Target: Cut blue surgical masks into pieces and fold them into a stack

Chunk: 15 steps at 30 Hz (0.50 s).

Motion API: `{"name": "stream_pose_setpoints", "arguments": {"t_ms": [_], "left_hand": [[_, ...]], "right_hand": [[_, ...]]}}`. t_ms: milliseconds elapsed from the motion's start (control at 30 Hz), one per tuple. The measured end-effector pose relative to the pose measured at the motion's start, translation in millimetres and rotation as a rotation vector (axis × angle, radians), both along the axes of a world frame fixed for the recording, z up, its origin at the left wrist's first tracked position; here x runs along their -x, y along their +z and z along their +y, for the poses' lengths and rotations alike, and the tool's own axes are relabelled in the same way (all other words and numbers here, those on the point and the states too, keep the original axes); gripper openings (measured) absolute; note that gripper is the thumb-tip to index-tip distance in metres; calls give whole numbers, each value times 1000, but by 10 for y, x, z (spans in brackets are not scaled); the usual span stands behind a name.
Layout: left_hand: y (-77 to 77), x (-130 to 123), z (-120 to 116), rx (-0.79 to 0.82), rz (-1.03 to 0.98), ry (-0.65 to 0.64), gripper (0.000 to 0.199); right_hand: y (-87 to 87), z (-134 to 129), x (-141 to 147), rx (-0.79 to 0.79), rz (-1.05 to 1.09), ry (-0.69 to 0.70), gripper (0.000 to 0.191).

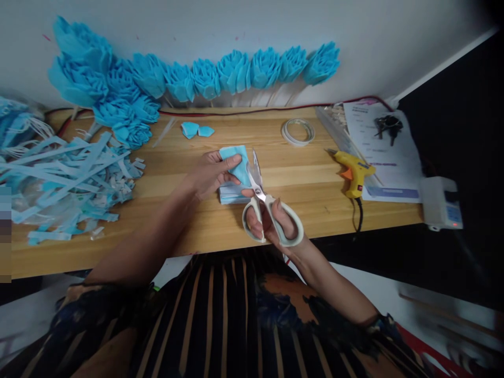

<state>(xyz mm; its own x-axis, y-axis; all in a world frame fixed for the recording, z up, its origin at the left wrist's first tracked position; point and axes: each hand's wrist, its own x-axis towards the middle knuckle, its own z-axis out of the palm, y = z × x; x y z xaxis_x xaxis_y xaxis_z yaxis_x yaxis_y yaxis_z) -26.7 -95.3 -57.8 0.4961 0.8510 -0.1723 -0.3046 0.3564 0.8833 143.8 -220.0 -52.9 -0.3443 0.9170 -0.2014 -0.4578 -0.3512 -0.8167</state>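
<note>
Between the thumb and fingers of my left hand is a folded piece of light blue fabric, held above the table. My right hand has its thumb and fingers through the pale handles of a pair of scissors. The blades are parted and meet the right edge of the blue piece; whether they have bitten into it I cannot tell. Below my left hand lies a stack of light blue fabric, partly covered by the held piece. Two small cut blue pieces lie farther back.
Blue fabric flowers on sticks lean along the wall. Strips and scraps are heaped at the left. A tape roll, a yellow glue gun with its cord, papers, keys and a white box are at the right.
</note>
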Motion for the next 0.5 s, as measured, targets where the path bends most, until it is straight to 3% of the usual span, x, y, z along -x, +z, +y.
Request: {"name": "stream_pose_setpoints", "arguments": {"t_ms": [333,500], "left_hand": [[-22,8,-9,11,31,-79,20],[-17,9,-25,30,40,-101,31]], "right_hand": [[-29,24,-11,-64,29,-28,55],[-48,43,-31,-108,81,-14,57]]}}
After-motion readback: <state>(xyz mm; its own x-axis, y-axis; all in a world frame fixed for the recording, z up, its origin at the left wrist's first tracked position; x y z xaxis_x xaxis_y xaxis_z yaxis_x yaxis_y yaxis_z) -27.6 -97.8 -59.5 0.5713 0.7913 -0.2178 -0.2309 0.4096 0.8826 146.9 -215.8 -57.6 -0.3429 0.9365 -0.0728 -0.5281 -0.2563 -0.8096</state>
